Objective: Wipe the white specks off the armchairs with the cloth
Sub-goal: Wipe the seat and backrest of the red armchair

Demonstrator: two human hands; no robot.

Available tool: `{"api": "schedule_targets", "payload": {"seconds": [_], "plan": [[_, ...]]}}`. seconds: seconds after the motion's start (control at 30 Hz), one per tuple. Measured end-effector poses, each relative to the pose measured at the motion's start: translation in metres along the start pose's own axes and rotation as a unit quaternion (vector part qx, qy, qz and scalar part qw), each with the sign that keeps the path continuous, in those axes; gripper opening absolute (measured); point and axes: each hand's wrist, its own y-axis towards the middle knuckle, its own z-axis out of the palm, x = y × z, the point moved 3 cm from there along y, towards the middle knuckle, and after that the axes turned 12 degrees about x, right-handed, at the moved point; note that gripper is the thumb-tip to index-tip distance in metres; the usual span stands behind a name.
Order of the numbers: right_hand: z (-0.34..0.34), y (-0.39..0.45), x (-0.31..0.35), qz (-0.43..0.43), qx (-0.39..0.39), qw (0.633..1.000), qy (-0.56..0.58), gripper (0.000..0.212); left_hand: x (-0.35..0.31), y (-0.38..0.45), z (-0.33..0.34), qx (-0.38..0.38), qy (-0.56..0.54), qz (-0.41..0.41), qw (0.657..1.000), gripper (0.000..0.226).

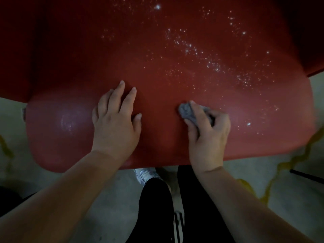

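Hands near the seat's front edge: left hand [115, 118] flat, fingers spread; right hand [208, 135] clamped on grey cloth [187, 110] (bunched small). Risk w/ such a small wad: white specks [201, 53] farther back on red armchair [157, 71] smear or get missed.

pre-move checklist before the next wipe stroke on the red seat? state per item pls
1. Cloth held by right hand: ok, fingers curled round it.
2. Cloth touching the seat: ok.
3. Left hand bracing flat on the seat, apart from the cloth: ok.
4. White specks gone: not ok, many remain up and right of the cloth.
5. Left part of the seat speck-free: ok, as far as the dim light shows.
6. Cloth clean enough: cannot tell.
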Motion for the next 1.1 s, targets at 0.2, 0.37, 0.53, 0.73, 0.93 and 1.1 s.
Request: {"api": "schedule_targets", "payload": {"seconds": [0.2,0.37,0.53,0.73,0.93,1.1], "plan": [[0.017,-0.024,0.017,-0.024,0.032,0.999,0.018,0.037,-0.019,0.002,0.004,-0.019,0.016,0.04,0.999,0.058],[-0.006,0.005,-0.014,-0.007,-0.004,1.0,-0.001,0.036,-0.043,0.004,0.012,-0.015,0.031,0.086,0.996,0.057],[-0.031,-0.006,-0.05,0.053,-0.037,0.998,-0.014,0.037,-0.065,0.006,0.017,-0.024,0.017,0.084,0.996,0.053],[-0.041,0.014,-0.067,0.023,-0.028,0.999,-0.032,0.035,-0.093,0.005,0.024,-0.008,0.036,0.107,0.994,0.054],[-0.059,0.0,-0.094,0.115,-0.083,0.99,-0.021,0.036,-0.116,0.006,0.029,0.0,0.04,0.119,0.992,0.057],[-0.058,0.012,-0.093,0.049,-0.035,0.998,-0.036,0.036,-0.124,0.006,0.032,0.003,0.048,0.129,0.991,0.058]]}}
